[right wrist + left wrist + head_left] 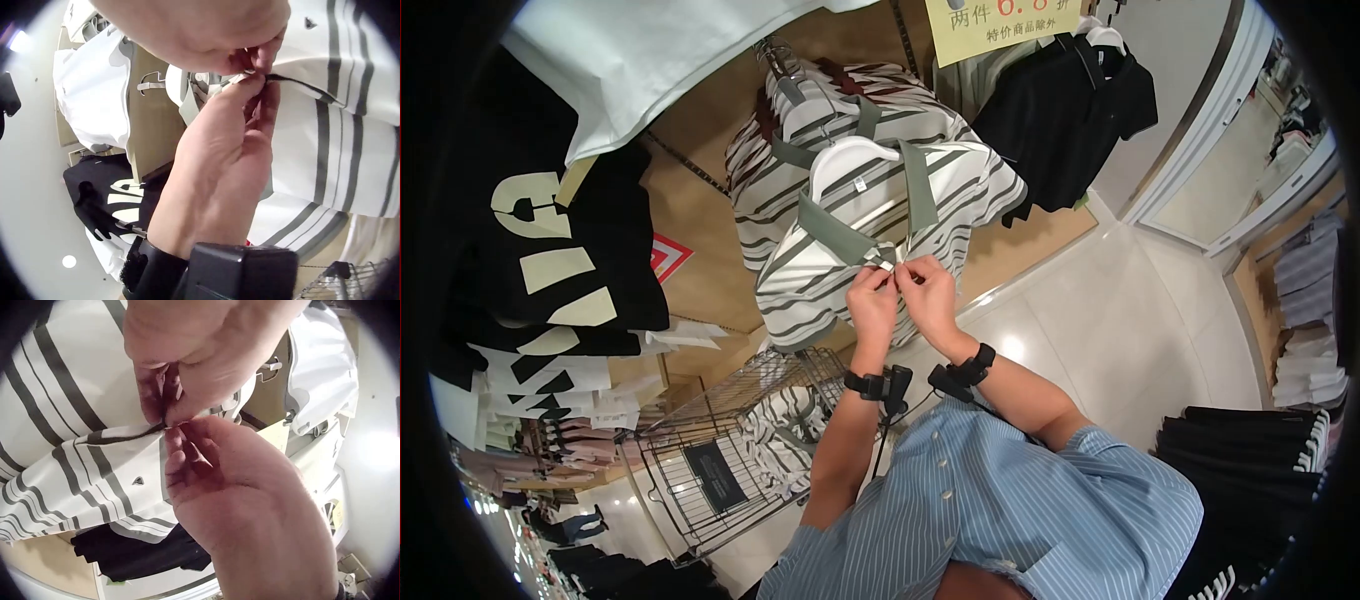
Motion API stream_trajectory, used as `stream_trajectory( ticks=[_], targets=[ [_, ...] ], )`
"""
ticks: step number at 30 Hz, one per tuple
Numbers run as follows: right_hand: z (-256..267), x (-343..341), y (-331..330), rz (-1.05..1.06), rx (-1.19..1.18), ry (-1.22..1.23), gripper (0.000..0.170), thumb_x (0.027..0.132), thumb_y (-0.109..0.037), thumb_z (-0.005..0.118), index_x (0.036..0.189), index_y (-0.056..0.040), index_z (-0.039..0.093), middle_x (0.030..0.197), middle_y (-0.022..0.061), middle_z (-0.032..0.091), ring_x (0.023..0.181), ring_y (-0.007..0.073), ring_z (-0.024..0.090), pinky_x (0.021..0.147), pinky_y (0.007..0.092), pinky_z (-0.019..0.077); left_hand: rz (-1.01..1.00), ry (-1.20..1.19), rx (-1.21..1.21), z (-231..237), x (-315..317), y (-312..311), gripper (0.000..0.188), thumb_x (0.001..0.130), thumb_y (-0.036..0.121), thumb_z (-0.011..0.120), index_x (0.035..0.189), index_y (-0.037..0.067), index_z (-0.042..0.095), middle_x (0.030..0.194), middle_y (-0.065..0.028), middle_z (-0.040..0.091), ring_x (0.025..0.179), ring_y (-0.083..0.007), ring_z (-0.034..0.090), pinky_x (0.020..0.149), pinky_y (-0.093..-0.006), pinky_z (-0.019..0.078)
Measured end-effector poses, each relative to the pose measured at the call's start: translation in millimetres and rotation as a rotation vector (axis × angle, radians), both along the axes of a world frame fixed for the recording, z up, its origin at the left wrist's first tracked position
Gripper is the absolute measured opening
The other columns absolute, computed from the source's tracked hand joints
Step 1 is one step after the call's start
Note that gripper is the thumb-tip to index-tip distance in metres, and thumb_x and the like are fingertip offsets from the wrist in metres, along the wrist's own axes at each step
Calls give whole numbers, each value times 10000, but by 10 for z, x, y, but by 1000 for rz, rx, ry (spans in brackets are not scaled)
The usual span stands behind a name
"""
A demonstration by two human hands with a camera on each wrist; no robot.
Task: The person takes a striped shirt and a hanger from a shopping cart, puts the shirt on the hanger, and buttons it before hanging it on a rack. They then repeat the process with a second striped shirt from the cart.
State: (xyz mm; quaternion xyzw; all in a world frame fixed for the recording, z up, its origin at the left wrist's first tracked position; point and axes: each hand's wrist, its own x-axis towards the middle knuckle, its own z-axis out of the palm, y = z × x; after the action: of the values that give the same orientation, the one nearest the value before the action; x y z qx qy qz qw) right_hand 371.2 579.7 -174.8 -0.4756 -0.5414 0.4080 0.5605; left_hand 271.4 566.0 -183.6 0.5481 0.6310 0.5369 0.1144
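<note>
A white shirt with dark stripes and a green collar (836, 232) hangs on a white hanger (855, 152). At the lower end of its collar opening, my left hand (873, 303) and right hand (928, 298) pinch the placket edges, fingertips nearly touching. In the left wrist view the left hand (200, 350) is above and the right hand (250, 500) below, both gripping the fabric edge. The right wrist view has the right hand (200, 31) on top and the left hand (215, 162) beneath. Fingers hide the exact spot they pinch.
More striped shirts (750, 150) hang behind, with black polos (1065, 125) to the right and a black lettered garment (570, 240) to the left. A wire cart (700, 480) holding striped clothing stands at lower left. A yellow sign (990, 30) hangs at the top.
</note>
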Motion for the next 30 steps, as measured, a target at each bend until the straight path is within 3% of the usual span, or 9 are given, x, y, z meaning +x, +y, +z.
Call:
stream_trajectory(
  ticks=[5, 8, 9, 12, 13, 19, 22, 25, 30],
  targets=[
    [-53, 99, 146, 115, 78, -75, 122, 829, -84, 683, 844, 35, 710, 750, 152, 632, 616, 275, 609, 583, 341, 481, -47, -221, -140, -4, -92, 11, 97, 803, 11, 708, 824, -74, 666, 805, -62, 654, 704, -102, 596, 625, -244, 459],
    [30, 308, 282, 80, 374, -268, 140, 819, -78, 706, 943, -13, 716, 832, 146, 644, 642, 288, 601, 593, 358, 490, -68, -288, -180, -64, -231, -13, 112, 811, 29, 723, 819, -67, 665, 803, -33, 654, 705, -58, 575, 616, -221, 450],
    [167, 384, 296, 48, 446, -280, 281, 766, -49, 732, 1045, -67, 697, 994, 113, 649, 810, 288, 604, 697, 380, 500, -67, -273, -200, -68, -270, -29, 113, 814, 34, 726, 820, -62, 666, 801, -26, 653, 704, -52, 572, 613, -218, 449],
    [711, 555, 413, 80, 724, -598, 412, 704, -27, 774, 1096, -111, 678, 1143, 87, 622, 925, 263, 561, 788, 375, 487, -65, -243, -241, -15, -351, -38, 107, 817, 46, 733, 824, -41, 671, 770, -22, 648, 698, -53, 571, 602, -221, 456],
    [688, 582, 489, 182, 742, -659, 341, 679, -53, 748, 1010, -118, 700, 1149, 56, 623, 999, 270, 530, 860, 377, 460, -65, -234, -256, 0, -362, -54, 104, 816, 50, 736, 826, -34, 674, 755, -23, 645, 695, -57, 573, 599, -224, 460],
    [768, 725, 832, 349, 1006, -849, 189, 706, -85, 627, 884, -77, 691, 1043, 34, 632, 975, 217, 543, 830, 330, 462, 105, 85, 45, 450, -344, -116, 176, 801, 80, 750, 946, 20, 672, 1128, -79, 617, 692, -151, 628, 618, -267, 502],
    [825, 715, 827, 413, 1032, -840, 175, 714, -79, 639, 885, -61, 671, 941, 34, 608, 939, 217, 542, 813, 328, 471, -66, 361, 53, 969, -339, -41, 213, 825, 98, 726, 1015, 31, 659, 1210, -87, 561, 717, -185, 623, 599, -299, 499],
    [825, 658, 821, 473, 1007, -765, 160, 719, -72, 657, 877, -47, 642, 877, 44, 583, 898, 229, 539, 787, 328, 484, -98, 651, 135, 1022, -451, 147, 146, 830, 91, 697, 965, 53, 658, 1051, -84, 585, 744, -270, 632, 626, -361, 511],
    [857, 569, 803, 517, 967, -635, 169, 719, -41, 708, 857, -30, 610, 859, 66, 574, 861, 258, 529, 749, 342, 485, -164, 645, -70, 1129, -437, 257, 44, 861, 62, 634, 896, 36, 628, 879, -108, 587, 796, -348, 612, 661, -422, 489]
  ],
)
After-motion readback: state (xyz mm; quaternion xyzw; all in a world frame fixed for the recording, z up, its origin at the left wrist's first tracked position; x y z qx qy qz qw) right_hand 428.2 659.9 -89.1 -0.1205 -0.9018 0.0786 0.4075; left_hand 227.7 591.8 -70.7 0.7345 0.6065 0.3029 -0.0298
